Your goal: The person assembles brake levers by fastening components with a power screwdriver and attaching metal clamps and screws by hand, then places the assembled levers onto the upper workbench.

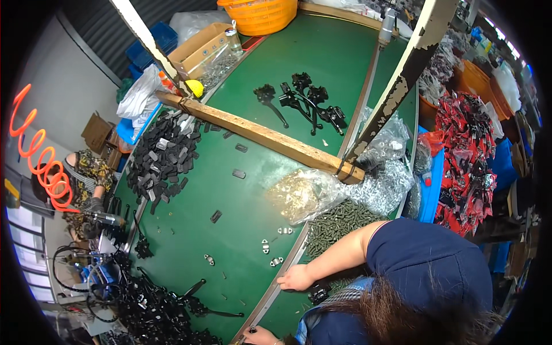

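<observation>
Holds the right arm [342,252] out from two o'clock, bare below a navy sleeve [428,261], elbow slightly bent. Lays the right hand [295,278] at the metal rail [268,302], back of hand up, fingers bent and close together, pointing to nine o'clock; cannot tell whether pinching anything. Rests the left hand [261,335] at seven o'clock from there, partly cut by the lower rim, fingers curled beside a small dark part [252,330]; cannot tell whether gripping or merely touching.

Has silver clamps [276,261] near the right hand at ten o'clock and a black part [318,295] close by at four. Has loose screws [339,227] heaped at one, a clear bag [305,192] of small golden pieces at twelve, and a second bag [391,184] bunched around silvery bits between one and two.

Counting from the middle of the green table [247,201], has dark blocks [164,155] piled at nine to ten, a blue crate [150,122] at ten with white bags upon it, an open box [198,56] at eleven, contents unclear, an orange basket [259,18] at twelve, contents hidden, and a blue tub [439,187] at three.
</observation>
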`<state>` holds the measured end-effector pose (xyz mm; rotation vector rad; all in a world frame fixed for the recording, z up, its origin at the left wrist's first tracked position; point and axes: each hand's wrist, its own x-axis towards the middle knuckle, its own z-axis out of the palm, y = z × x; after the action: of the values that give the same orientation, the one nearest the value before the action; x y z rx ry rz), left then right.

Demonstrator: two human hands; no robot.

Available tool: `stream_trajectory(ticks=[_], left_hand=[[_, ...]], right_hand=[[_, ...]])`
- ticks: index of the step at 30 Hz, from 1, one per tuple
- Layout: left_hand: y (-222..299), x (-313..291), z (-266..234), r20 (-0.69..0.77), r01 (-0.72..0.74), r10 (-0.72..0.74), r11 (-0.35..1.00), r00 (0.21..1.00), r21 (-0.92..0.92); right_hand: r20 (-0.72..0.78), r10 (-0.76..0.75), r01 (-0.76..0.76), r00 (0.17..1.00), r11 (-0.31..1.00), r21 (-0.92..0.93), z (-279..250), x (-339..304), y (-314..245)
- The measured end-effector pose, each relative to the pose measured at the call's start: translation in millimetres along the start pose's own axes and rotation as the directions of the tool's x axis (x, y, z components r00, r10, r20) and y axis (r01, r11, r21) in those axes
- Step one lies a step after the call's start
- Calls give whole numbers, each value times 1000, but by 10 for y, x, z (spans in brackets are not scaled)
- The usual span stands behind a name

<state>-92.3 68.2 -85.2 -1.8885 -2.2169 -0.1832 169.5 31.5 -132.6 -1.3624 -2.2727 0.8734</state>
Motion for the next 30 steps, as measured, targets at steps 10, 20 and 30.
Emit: stream_trajectory(ticks=[10, 20, 30], left_hand=[[92, 10, -86, 10, -164, 164, 986, 986, -2], [-195, -14, 393, -300, -107, 66, 987, 952, -122], [-406, -68, 798, 1, 211, -218, 943, 976, -258]], right_hand=[[24, 18, -19, 1000, 1000, 14, 20, 0, 31], [19, 5, -6, 1000, 999, 39, 9, 12, 27], [-5, 6, -6, 1000, 999, 39, 57, 2, 50]])
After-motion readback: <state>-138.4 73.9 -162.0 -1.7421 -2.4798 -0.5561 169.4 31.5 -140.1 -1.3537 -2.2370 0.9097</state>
